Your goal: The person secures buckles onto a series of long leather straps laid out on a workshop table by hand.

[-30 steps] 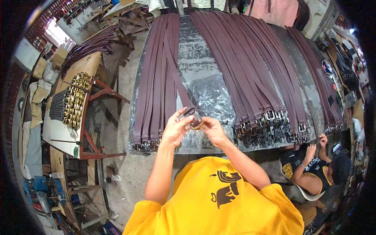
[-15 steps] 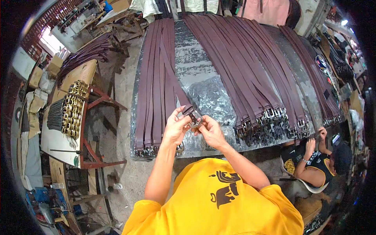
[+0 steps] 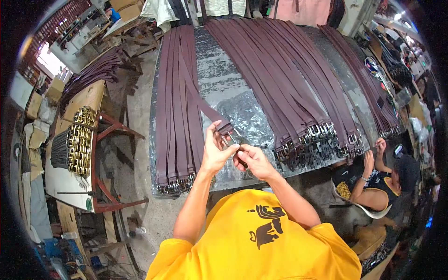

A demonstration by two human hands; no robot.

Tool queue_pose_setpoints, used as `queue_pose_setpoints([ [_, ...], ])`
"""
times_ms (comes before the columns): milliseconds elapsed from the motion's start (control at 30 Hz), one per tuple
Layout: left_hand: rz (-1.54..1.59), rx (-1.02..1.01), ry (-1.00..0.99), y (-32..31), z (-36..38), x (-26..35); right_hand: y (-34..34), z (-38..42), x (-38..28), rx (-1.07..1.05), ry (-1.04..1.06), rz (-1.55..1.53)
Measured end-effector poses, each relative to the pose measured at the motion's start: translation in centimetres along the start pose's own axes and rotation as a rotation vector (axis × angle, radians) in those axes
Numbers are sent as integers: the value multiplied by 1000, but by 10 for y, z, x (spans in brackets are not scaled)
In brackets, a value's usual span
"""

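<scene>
A dark brown leather belt [image 3: 208,110] runs down from the left row of belts to my hands, its metal buckle [image 3: 232,136] turned up between them. My left hand [image 3: 217,150] is closed round the buckle end, with fingers behind it and the thumb in front. Close beside it, my right hand [image 3: 255,161] is pinched at the buckle's lower side; what lies between its fingertips is small, dark and partly hidden. Under the hands is a sheet of clear crinkled plastic [image 3: 249,116] on the table.
Rows of brown belts [image 3: 275,88] with silver buckles [image 3: 317,133] cover much of the dark table [image 3: 219,77]. At left, a smaller bench [image 3: 70,184] holds gold buckles [image 3: 81,144] and more straps [image 3: 88,72]. A co-worker [image 3: 373,186] sits near the table's right front corner.
The buckle has tilted more open to view. My right hand has shifted slightly down and right, fingers more curled. The whole scene has slid a little left as the head turned.
</scene>
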State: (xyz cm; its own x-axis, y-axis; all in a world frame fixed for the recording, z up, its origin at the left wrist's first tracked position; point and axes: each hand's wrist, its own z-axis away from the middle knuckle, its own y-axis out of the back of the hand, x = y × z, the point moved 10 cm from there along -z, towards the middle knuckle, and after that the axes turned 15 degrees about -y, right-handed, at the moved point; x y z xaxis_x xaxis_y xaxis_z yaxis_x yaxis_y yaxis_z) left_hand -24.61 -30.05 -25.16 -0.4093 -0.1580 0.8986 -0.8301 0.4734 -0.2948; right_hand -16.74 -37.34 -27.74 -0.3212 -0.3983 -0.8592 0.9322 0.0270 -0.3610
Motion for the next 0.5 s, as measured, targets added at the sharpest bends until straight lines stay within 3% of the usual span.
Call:
queue_pose_setpoints([
  [300,90,49,33,-12,14,-16,29,7,20,91,-126,32],
  [500,129,-7,73,-28,23,-30,48,7,13,-9,-24,-114],
])
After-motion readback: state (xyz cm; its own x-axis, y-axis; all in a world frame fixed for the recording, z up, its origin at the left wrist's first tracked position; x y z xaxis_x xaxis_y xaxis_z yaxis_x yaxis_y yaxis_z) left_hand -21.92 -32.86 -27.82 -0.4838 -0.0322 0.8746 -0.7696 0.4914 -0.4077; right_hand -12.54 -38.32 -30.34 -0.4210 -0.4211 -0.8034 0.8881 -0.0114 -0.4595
